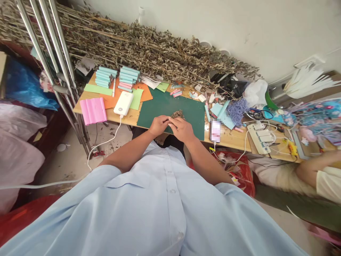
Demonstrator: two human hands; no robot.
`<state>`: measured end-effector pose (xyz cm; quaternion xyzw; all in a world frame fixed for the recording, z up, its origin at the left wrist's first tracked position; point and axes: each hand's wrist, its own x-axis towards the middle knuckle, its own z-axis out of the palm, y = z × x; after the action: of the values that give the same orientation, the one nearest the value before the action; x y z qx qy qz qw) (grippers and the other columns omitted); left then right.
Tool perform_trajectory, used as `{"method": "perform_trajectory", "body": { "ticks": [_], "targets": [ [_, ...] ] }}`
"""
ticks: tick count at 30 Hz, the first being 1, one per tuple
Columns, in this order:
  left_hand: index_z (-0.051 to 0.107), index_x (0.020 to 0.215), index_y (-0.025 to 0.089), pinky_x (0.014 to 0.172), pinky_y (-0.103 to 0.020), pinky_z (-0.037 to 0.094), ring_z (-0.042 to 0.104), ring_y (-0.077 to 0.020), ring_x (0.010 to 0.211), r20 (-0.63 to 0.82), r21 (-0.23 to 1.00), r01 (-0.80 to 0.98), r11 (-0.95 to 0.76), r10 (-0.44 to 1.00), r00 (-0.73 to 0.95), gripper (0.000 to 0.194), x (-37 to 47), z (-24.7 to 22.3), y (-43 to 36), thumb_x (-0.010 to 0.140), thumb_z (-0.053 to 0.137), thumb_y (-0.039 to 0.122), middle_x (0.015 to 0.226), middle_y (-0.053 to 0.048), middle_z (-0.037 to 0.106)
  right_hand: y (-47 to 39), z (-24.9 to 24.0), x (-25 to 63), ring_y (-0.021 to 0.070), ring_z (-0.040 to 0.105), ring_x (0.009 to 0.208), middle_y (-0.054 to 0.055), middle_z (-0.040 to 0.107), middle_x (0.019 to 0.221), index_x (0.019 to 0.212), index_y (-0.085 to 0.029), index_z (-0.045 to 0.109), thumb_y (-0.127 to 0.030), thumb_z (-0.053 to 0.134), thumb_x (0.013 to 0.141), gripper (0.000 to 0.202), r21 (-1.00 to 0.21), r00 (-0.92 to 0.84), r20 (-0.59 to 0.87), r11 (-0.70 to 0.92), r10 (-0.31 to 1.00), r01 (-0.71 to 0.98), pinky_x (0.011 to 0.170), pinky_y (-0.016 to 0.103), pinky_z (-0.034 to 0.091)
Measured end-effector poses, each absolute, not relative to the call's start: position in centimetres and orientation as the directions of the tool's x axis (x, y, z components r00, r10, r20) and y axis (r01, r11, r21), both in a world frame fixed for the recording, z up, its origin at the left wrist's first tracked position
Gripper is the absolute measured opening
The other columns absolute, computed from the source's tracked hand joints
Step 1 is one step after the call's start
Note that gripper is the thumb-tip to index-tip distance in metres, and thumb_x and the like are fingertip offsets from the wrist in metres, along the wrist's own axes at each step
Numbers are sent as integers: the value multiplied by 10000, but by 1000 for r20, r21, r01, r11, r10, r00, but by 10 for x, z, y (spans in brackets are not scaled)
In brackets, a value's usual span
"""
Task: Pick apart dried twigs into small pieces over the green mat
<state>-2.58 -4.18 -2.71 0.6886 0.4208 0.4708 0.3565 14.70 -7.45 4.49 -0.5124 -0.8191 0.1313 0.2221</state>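
My left hand [160, 124] and my right hand [182, 128] meet at the near edge of a dark green mat [151, 108]. The fingers of both are curled, their tips pressed together. Whatever they may pinch is hidden or too small to name. Just beyond the fingertips, a small heap of dried crumbled leaves [178, 113] lies on the mat. At the mat's far edge are short pink rolls [176, 93]. Stacks of light blue paper rolls [129, 73] stand to the left, near a white power bank [123, 103] with a cable plugged in.
A long pile of dried stalks [149, 46] lines the wall behind the table. Pink paper [93, 110] hangs over the front left edge. On the right are a phone [215, 131], purple yarn [237, 111] and a power strip [259, 138]. Another person's arm [314, 165] shows at far right.
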Motion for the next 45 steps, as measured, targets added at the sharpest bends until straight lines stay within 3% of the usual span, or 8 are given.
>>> {"method": "perform_trajectory", "body": {
  "ticks": [3, 6, 9, 12, 19, 29, 39, 45],
  "targets": [
    [782, 1030, 170, 811, -279, 543, 690, -163, 860, 333, 900, 233, -368, 926, 175, 228, -25, -28, -41, 973, 608, 304, 938, -60, 763, -73, 45, 150, 228, 708, 1076, 76, 734, 1246, 1350, -273, 699, -393, 533, 1030, 380, -457, -335, 280, 432, 899, 778, 958, 342, 575],
    [785, 1019, 176, 816, -287, 555, 710, -177, 865, 306, 911, 237, -337, 939, 159, 235, -26, -28, -38, 951, 657, 361, 957, -65, 775, -63, 36, 168, 223, 715, 949, 87, 753, 1146, 1298, -235, 716, -373, 547, 1000, 370, -548, -156, 322, 319, 934, 774, 929, 370, 586],
    [789, 991, 183, 832, -294, 559, 721, -187, 860, 286, 909, 254, -331, 938, 198, 239, -29, -27, -35, 941, 673, 386, 920, -60, 779, -50, 20, 194, 231, 702, 827, 99, 757, 1057, 1032, -200, 787, -328, 604, 915, 252, -605, 46, 253, 121, 966, 787, 885, 412, 591],
    [792, 983, 186, 840, -298, 563, 724, -191, 856, 279, 913, 249, -323, 940, 197, 237, -33, -25, -35, 939, 672, 385, 883, -55, 780, -42, 6, 211, 234, 694, 805, 106, 755, 1033, 961, -191, 783, -298, 605, 876, 225, -628, 113, 182, 27, 977, 778, 857, 421, 588],
    [800, 969, 193, 891, -324, 566, 730, -203, 893, 298, 910, 241, -337, 936, 186, 244, -34, -20, -40, 929, 685, 404, 932, -68, 792, -37, -2, 210, 210, 658, 770, 101, 737, 1170, 1043, -211, 775, -322, 613, 878, 257, -594, 21, 153, 75, 988, 801, 864, 420, 584],
    [793, 989, 196, 927, -345, 562, 735, -216, 965, 295, 905, 254, -342, 933, 205, 259, -35, -17, -42, 938, 673, 419, 1026, -80, 799, -31, -8, 211, 260, 674, 867, 122, 736, 1096, 1079, -198, 763, -434, 690, 851, 335, -507, 104, 119, -29, 988, 861, 868, 431, 563],
    [789, 974, 200, 902, -329, 558, 732, -205, 946, 310, 901, 246, -358, 927, 212, 238, -34, -17, -43, 945, 669, 402, 1002, -69, 795, -30, -7, 210, 287, 676, 947, 112, 736, 1039, 922, -215, 760, -234, 607, 841, 174, -471, 125, 97, -65, 987, 880, 929, 450, 549],
    [789, 970, 197, 912, -331, 553, 733, -206, 954, 303, 905, 241, -350, 929, 214, 223, -34, -15, -43, 941, 677, 387, 1012, -71, 795, -33, -6, 212, 260, 662, 855, 93, 739, 1034, 1046, -212, 729, -227, 574, 858, 243, -460, 54, 115, 5, 992, 888, 862, 415, 551]
  ]
}}
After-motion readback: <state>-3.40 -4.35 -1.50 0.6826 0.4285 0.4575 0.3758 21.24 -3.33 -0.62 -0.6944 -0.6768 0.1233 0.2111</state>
